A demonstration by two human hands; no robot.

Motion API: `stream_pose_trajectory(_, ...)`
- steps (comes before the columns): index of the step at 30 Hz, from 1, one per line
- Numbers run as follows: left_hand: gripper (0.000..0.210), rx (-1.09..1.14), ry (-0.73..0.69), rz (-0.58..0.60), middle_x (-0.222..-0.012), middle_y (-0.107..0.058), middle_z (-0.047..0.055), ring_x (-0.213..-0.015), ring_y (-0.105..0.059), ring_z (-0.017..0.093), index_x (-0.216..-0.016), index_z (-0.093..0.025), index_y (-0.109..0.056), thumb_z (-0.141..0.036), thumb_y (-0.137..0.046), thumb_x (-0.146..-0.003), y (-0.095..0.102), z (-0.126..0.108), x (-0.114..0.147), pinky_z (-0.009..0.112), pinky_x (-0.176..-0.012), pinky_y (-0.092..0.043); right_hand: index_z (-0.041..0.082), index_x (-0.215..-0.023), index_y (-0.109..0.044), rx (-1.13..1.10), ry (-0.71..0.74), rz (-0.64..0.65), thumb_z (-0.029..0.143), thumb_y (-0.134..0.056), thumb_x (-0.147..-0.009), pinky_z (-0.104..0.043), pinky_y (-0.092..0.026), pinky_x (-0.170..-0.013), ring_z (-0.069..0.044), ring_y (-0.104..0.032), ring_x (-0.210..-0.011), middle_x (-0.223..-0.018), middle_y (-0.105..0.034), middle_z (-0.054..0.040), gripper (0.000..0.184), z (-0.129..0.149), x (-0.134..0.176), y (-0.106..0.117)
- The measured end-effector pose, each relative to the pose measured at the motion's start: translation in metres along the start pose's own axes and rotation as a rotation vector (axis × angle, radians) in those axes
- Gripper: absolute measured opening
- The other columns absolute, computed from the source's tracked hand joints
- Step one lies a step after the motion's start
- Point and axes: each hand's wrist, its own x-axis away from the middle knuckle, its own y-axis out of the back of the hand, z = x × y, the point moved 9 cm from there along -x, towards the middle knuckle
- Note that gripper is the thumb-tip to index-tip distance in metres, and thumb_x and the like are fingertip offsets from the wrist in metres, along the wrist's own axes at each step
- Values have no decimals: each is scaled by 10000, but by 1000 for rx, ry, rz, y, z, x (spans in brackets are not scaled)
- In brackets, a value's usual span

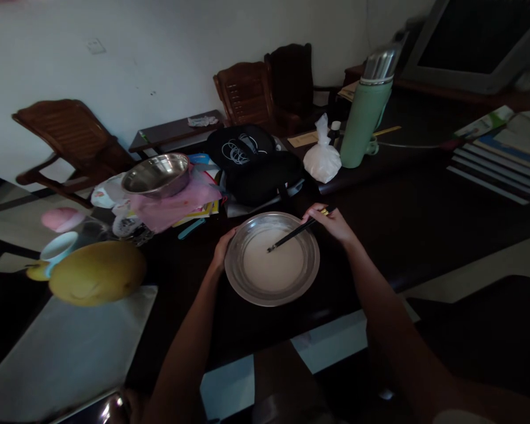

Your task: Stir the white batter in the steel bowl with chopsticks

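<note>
Two bare hands work at a round metal pan that sits on the dark table, straight ahead of the person and near the table's front edge. From the head camera, the pan holds a shallow pool of pale, milky batter. The left hand is curled against the pan's left rim, fingers closed on the edge. The right hand is closed around the upper end of dark chopsticks, whose tips slant down to the left and touch the batter near the middle of the pan. Behind the pan lies a black bag; to its left a steel bowl rests on pink plastic. A tied white plastic bag stands just beside a green thermos flask farther back on the right. A yellow round fruit lies at the left, well apart from the pan, and stacked books lie at the far right.
</note>
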Motion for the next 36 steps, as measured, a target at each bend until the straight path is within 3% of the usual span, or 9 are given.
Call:
stream_pose_trajectory(2, 441, 31, 24, 2, -967, -767, 59, -1077, -651, 294, -984, -158, -759, -450, -735, -655, 0, 2, 0, 370, -988, -450, 199, -704, -707, -32, -32, -19, 548, -655, -821, -298, -520, -708, -161, -674, -652, -652, -715, -21, 372, -4, 0, 3)
stream_pose_trajectory(7, 431, 47, 36, 2, -950, -769, 48, -1068, -658, 289, -962, -165, -759, -446, -749, -635, 0, 4, -1, 361, -990, -451, 190, -747, -721, -42, -36, 151, 546, -657, -821, -307, -525, -763, -175, -700, -730, -685, -727, -29, 368, -5, 1, -16)
stream_pose_trajectory(12, 434, 41, 50, 1, -954, -766, 56, -1052, -662, 295, -995, -158, -749, -440, -717, -667, 0, 5, -1, 375, -966, -466, 198, -712, -703, -16, -36, -19, 565, -660, -808, -310, -529, -726, -169, -679, -669, -669, -724, -26, 381, -4, 0, 3)
stream_pose_trajectory(15, 420, 24, 42, -5, -946, -765, 59, -1078, -649, 302, -981, -161, -750, -442, -716, -671, 1, 4, -1, 376, -968, -466, 196, -709, -702, -37, -62, 37, 563, -656, -813, -311, -531, -712, -165, -672, -636, -639, -713, -23, 384, -6, 0, -2)
stream_pose_trajectory(18, 419, 33, 39, 6, -972, -766, 59, -1084, -645, 303, -969, -163, -754, -447, -722, -662, -1, 4, -1, 377, -977, -461, 192, -739, -721, -1, -25, 133, 566, -644, -820, -317, -530, -779, -178, -693, -736, -706, -731, -32, 391, -1, 1, -13)
stream_pose_trajectory(24, 422, 58, 48, -3, -959, -766, 52, -1076, -650, 291, -975, -164, -753, -438, -728, -656, -1, 4, 0, 367, -994, -447, 206, -696, -695, 2, -48, -75, 563, -656, -812, -302, -526, -718, -165, -671, -657, -646, -710, -17, 378, -2, 1, 10)
stream_pose_trajectory(29, 432, 37, 48, 1, -957, -765, 59, -1069, -653, 293, -1000, -158, -747, -441, -712, -675, -3, 2, 3, 370, -976, -458, 204, -717, -717, 20, -26, 85, 603, -648, -796, -324, -535, -771, -187, -691, -732, -690, -727, -29, 413, 0, 1, -7)
stream_pose_trajectory(34, 440, 47, 54, -1, -971, -765, 58, -1068, -651, 293, -996, -160, -748, -442, -714, -660, -4, 2, 3, 369, -979, -452, 211, -689, -702, 23, -9, -77, 561, -651, -819, -296, -518, -725, -163, -672, -689, -677, -722, -16, 377, -1, 0, 11)
stream_pose_trajectory(36, 426, 31, 40, -2, -967, -765, 55, -1074, -648, 293, -974, -164, -751, -446, -716, -656, -3, 1, 2, 367, -982, -450, 207, -693, -699, -27, -44, -50, 546, -655, -823, -292, -517, -699, -155, -662, -633, -628, -708, -10, 366, -5, 0, 9)
